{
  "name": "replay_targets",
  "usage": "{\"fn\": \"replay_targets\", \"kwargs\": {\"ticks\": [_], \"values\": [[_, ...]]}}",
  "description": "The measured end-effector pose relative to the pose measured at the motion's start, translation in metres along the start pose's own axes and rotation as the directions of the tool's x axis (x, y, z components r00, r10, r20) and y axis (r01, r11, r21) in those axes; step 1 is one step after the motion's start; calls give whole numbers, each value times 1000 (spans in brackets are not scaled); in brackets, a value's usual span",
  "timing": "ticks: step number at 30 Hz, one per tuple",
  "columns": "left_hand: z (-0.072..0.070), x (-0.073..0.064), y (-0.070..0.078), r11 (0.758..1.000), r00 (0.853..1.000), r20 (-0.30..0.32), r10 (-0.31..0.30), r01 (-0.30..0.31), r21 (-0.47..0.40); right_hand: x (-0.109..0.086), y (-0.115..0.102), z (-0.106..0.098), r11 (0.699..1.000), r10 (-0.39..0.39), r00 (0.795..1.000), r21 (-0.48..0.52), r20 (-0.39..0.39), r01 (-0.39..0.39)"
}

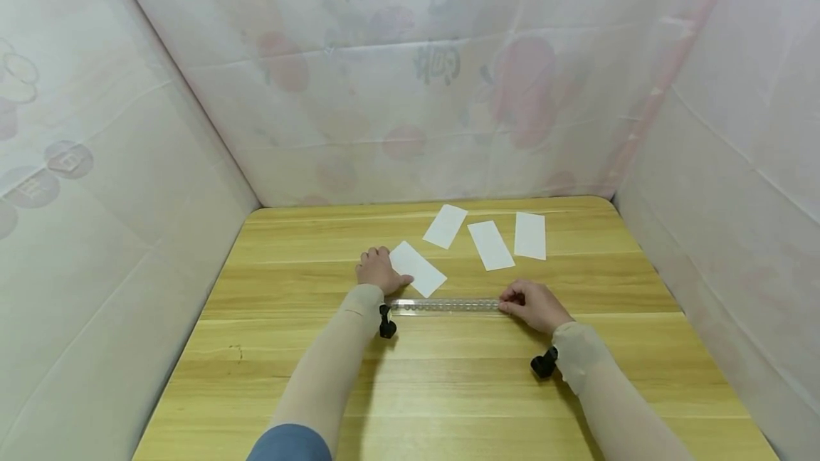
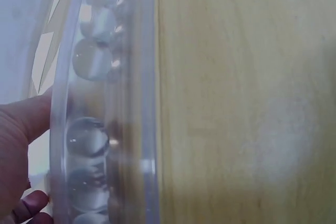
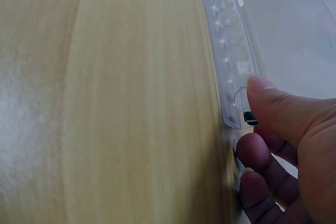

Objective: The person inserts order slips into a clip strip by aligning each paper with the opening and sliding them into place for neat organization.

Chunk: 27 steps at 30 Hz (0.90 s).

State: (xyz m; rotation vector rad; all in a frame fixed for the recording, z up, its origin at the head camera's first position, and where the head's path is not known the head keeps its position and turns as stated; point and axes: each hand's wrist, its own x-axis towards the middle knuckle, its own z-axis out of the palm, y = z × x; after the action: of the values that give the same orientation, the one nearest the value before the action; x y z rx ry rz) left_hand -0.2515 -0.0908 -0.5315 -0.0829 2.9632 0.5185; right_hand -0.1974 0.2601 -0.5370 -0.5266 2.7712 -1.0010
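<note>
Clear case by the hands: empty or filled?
Not empty: the left wrist view shows clear balls inside the clear case, with a gap in their row. Whether it is sealed, I cannot tell.

There are four white cards (image 1: 529, 236), one clear strip (image 1: 448, 306), two wrist cameras (image 1: 544, 363), one table (image 1: 448, 397).

Soft, fairly even light — pale glare on the tabletop (image 2: 236, 98), wrist views slightly blurred.
</note>
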Motion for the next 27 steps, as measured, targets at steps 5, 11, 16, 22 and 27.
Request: {"fn": "replay_targets", "kwargs": {"ticks": [5, 11, 16, 22, 27], "values": [[-3, -2, -2, 998, 999, -49, 1, -3, -56, 1, -1, -1, 1000, -4, 1000, -6, -6, 4], [-1, -2, -8, 992, 998, -60, 6, -14, -127, -1, 1, 1, 1000, -1, 1000, 1, -3, 1], [-1, -1, -13, 979, 997, -83, 10, -27, -200, -1, 1, 1, 1000, -7, 1000, 3, -14, 7], [-3, -2, -15, 956, 996, -85, -14, -12, -293, -2, -1, 0, 1000, 20, 1000, 12, -1, -19], [-4, 0, -19, 936, 996, -79, -44, 13, -352, -1, 0, 1, 1000, 18, 1000, 10, -11, -18]]}}
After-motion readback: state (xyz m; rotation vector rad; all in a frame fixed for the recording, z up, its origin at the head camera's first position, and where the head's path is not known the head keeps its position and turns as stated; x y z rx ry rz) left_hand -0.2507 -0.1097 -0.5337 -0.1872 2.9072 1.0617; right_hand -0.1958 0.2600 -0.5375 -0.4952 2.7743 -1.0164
